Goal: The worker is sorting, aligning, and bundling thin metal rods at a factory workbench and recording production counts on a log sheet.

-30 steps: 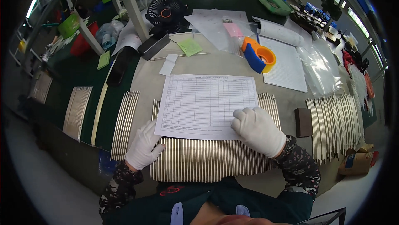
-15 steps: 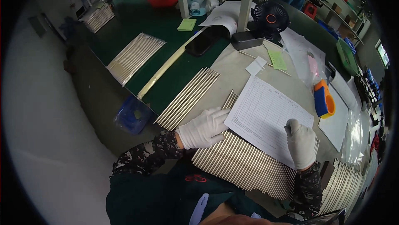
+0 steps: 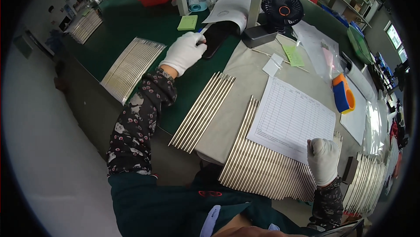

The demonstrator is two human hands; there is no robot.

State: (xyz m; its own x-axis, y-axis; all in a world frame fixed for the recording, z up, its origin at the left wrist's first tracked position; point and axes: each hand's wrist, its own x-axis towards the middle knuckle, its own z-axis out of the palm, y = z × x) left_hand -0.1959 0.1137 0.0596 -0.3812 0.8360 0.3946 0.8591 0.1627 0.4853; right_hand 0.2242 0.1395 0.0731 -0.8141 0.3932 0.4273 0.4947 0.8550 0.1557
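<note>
My left hand (image 3: 186, 53), in a white glove, reaches out over the green mat beside a black phone (image 3: 217, 39). Its fingers are curled closed, and what they hold, if anything, is hidden; a small blue tip shows just beyond them. My right hand (image 3: 323, 160), gloved too, rests in a fist at the lower right edge of a printed table sheet (image 3: 295, 116); the inside of the fist is hidden. Under the sheet lies a wide row of thin metal rods (image 3: 262, 173). A smaller group of rods (image 3: 203, 110) lies to its left.
A bagged bundle of rods (image 3: 133, 68) lies left of my forearm, and more rods (image 3: 365, 184) at far right. Behind stand a black fan (image 3: 283, 9), a dark box (image 3: 259, 36) and green sticky notes (image 3: 187, 22). A blue-and-orange tape dispenser (image 3: 343, 93) sits right of the sheet.
My left hand has left the edge of the sheet and moved forward and left to the phone. My right hand stays closed by the sheet. The pale yellow strip is now out of sight.
</note>
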